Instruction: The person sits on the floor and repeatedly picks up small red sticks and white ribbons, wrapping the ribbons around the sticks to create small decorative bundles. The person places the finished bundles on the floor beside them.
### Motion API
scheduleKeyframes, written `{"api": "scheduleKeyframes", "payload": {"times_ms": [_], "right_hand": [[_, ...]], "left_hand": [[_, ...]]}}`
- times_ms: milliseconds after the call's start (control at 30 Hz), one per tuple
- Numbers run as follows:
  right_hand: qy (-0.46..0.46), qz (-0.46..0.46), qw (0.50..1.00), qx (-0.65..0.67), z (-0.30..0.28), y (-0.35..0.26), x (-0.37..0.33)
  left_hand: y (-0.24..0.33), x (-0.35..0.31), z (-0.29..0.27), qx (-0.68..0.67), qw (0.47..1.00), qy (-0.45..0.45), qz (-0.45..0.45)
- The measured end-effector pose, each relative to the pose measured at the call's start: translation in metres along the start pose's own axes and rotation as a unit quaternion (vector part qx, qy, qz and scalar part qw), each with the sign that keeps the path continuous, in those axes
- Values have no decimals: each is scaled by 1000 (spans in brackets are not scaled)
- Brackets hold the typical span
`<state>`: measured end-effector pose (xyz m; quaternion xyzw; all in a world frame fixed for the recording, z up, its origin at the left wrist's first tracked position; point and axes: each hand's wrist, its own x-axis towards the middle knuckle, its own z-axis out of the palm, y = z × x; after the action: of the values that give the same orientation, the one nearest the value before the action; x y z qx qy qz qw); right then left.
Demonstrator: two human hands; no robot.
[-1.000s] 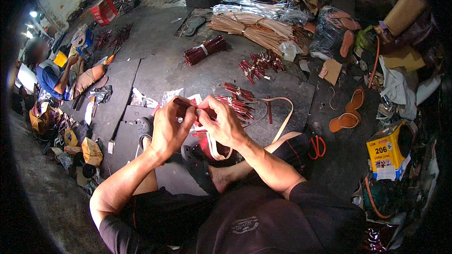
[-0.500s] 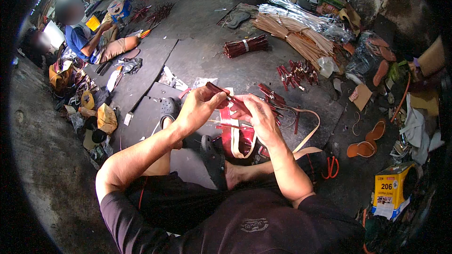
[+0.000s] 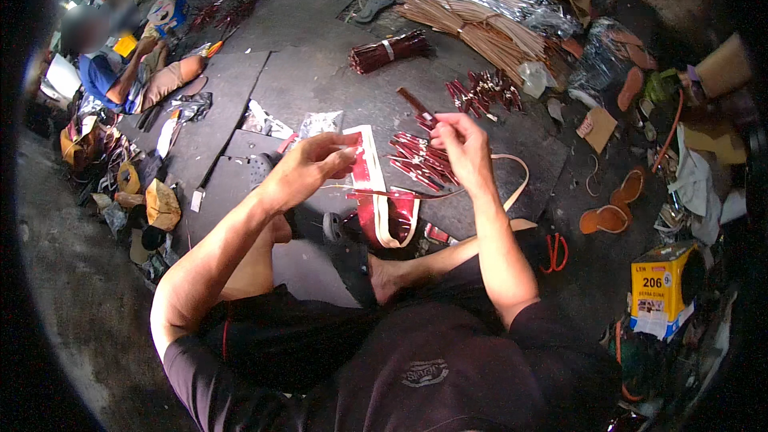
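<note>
My right hand (image 3: 466, 152) pinches a dark red strap piece (image 3: 414, 102), its far end pointing up and left. Below that hand lies a loose pile of similar dark red strap pieces (image 3: 418, 162). My left hand (image 3: 308, 170) hovers to the left with thumb and fingers slightly apart, and I see nothing between them. Just beyond its fingertips is a shiny red sheet (image 3: 370, 212) on the floor, with a cream band (image 3: 374, 180) lying along it. A thin dark red strip (image 3: 376, 194) crosses the sheet.
A tied dark red bundle (image 3: 390, 51), a second strap pile (image 3: 484, 94) and long tan strips (image 3: 480, 28) lie farther out. At right are red-handled scissors (image 3: 554, 253), orange sandals (image 3: 612, 212) and a yellow can (image 3: 662, 288). Another person (image 3: 120, 76) sits far left.
My hands have moved apart. The strap piece that both hands held is now in my right hand alone, off to the right. The whole view has shifted slightly.
</note>
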<state>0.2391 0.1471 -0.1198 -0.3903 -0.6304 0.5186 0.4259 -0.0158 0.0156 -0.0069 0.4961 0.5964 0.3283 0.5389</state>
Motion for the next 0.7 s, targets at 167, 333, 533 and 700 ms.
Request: {"api": "scheduleKeyframes", "payload": {"times_ms": [167, 333, 533, 700], "right_hand": [[36, 62, 996, -57, -27, 54, 12], [8, 16, 947, -322, -13, 125, 12], [-111, 8, 862, -495, 4, 142, 35], [-230, 111, 808, -531, 5, 149, 54]], "left_hand": [[-8, 4, -11, 20, 999, -19, -20], [-1, 3, -11, 80, 996, -23, -44], [-5, 5, -12, 107, 993, -41, -39], [-2, 9, -11, 151, 986, -65, -27]]}}
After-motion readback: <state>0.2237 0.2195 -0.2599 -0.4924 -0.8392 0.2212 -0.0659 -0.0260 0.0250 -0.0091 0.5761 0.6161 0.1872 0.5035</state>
